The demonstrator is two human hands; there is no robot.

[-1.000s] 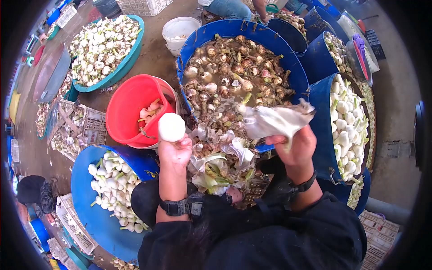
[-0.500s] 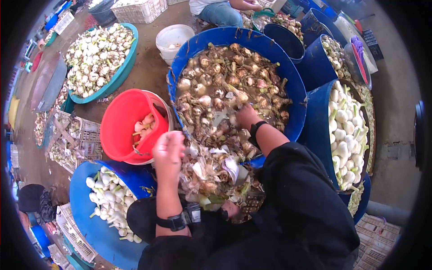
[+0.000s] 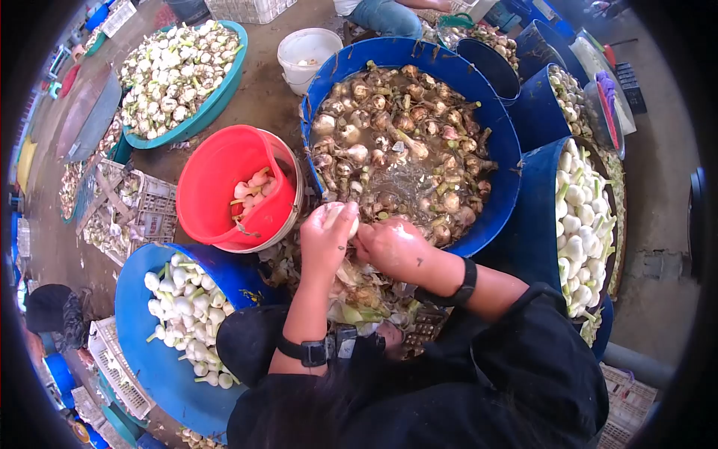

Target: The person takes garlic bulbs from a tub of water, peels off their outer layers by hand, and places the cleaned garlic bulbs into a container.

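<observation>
A pale garlic bulb [image 3: 347, 221] sits in the fingers of my left hand [image 3: 326, 238], which is closed around it. Against it from the right press the curled fingers of my right hand [image 3: 395, 247], partly hiding what they pinch. Both hands are over the near rim of a big blue tub [image 3: 510, 196], where unpeeled garlic bulbs [image 3: 404, 120] lie in murky water. Below my hands is a heap of loose garlic skins [image 3: 359, 288]. Left of them stands a red bucket [image 3: 213, 176] with several peeled bulbs [image 3: 256, 191] inside.
A tilted blue barrel [image 3: 146, 329] of white garlic lies at lower left, another blue barrel [image 3: 535, 217] at right. Farther off are a teal basin [image 3: 228, 86] of garlic, a white bucket [image 3: 308, 56] and a plastic crate [image 3: 153, 209]. A seated person [image 3: 385, 16] is beyond the tub.
My right hand has come out of the tub's water toward me and met my left hand, which moved right. A garlic bulb now shows between them. The view has shifted slightly.
</observation>
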